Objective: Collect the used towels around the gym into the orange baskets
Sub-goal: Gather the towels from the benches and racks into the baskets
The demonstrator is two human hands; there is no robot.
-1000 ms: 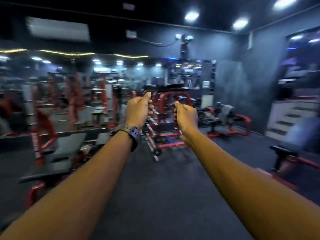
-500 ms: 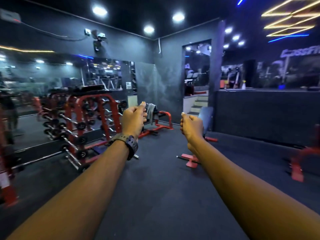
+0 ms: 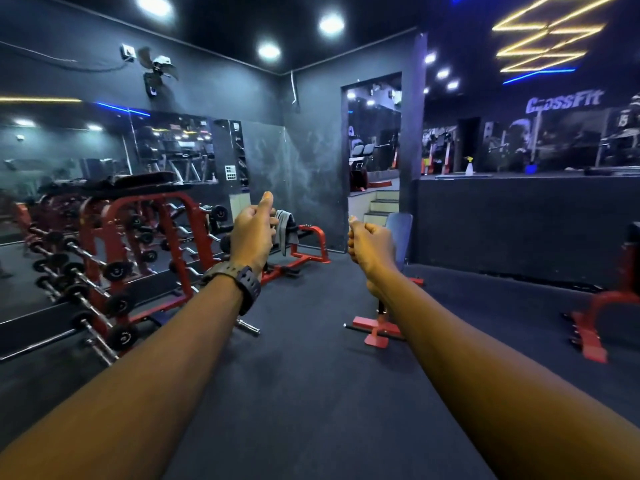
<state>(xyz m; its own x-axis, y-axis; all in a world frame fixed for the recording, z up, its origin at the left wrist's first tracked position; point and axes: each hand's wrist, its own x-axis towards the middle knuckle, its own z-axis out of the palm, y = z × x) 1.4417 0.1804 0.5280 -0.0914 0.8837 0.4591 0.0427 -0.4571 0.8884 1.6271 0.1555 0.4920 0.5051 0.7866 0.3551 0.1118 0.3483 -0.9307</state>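
Observation:
A grey towel (image 3: 285,230) hangs over a red-framed bench (image 3: 308,251) by the far wall, just right of my left hand in the picture but well beyond it. My left hand (image 3: 252,237), with a dark watch on the wrist, is stretched forward, fingers curled and thumb up, holding nothing. My right hand (image 3: 370,247) is stretched forward too, fingers curled into a loose fist, empty. No orange basket is in view.
A red dumbbell rack (image 3: 138,258) stands along the mirrored wall at the left. An upright bench (image 3: 398,237) on a red base (image 3: 379,332) stands ahead of my right arm. Stairs (image 3: 381,207) rise through a doorway. A red machine (image 3: 609,306) is at the right.
The view has swung right, from the row of machines to the corner with the dumbbell rack, towel and doorway. Both hands have stayed out in front, fingers curled.

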